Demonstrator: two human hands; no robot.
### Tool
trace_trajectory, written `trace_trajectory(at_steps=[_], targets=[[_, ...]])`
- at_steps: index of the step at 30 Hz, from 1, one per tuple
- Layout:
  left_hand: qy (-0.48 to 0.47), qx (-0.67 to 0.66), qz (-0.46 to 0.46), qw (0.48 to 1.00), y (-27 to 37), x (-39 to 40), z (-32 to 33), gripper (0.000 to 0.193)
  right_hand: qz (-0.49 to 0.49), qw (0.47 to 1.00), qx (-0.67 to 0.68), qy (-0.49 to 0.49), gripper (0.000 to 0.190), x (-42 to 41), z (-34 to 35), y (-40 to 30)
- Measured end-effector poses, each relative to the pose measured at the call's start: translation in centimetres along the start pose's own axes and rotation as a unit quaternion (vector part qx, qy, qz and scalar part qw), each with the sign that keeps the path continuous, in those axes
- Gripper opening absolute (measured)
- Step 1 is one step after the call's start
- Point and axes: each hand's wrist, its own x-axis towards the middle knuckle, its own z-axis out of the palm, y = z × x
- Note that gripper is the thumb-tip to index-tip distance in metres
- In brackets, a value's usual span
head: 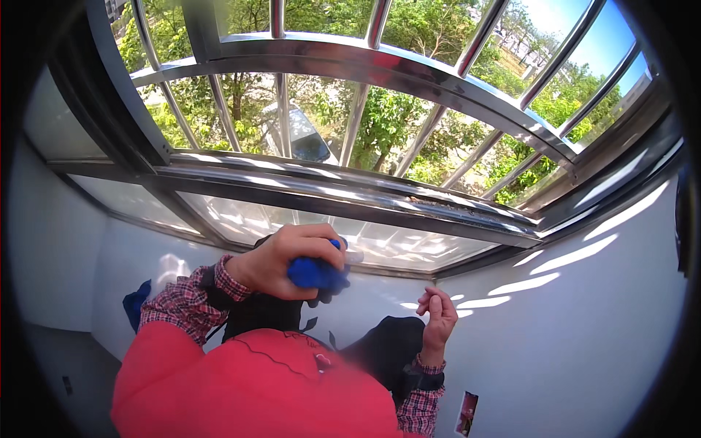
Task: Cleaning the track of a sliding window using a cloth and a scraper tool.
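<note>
My left hand (301, 260) grips a bunched blue cloth (317, 274) in front of the lower window pane (394, 243). A small translucent piece (355, 257) shows beside the cloth; I cannot tell what it is. My right hand (440, 320) is held up near the right wall (547, 339), fingers loosely bent and apart, with nothing in it. Just beyond my left hand runs the metal window frame (350, 200), with sunlit stripes along its sliding track (306, 178).
Metal security bars (356, 123) and a curved crossbar (339, 60) stand outside the window. Trees and a parked car (301, 131) are below. Dark-trousered legs (383, 345) are under me. A blue item (136, 304) lies beyond my left sleeve. The right wall has a recessed box (467, 413).
</note>
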Motion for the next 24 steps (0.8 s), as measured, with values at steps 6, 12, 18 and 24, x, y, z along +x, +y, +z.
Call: trace_trajectory(at_steps=[6, 12, 18, 24], targets=[[-0.033, -0.048, -0.006, 0.998, -2.3, -0.3, 4.5, 0.042, -0.018, 0.975, 0.082, -0.208, 0.034, 0.2, 10.2, -5.3], [0.077, -0.062, -0.088, 0.991, -1.5, -1.0, 2.2, 0.044, 0.025, 0.991, 0.094, -0.091, 0.030, 1.0, 6.0, 0.0], [0.156, -0.115, -0.139, 0.971, -0.9, -2.1, -0.8, 0.023, -0.006, 0.937, 0.317, 0.148, 0.042, 2.0, -1.0, -1.6], [0.288, -0.214, -0.126, 0.925, 1.3, -0.3, -4.0, 0.024, -0.102, 0.896, 0.265, 0.341, 0.031, 2.3, -7.4, -5.8]])
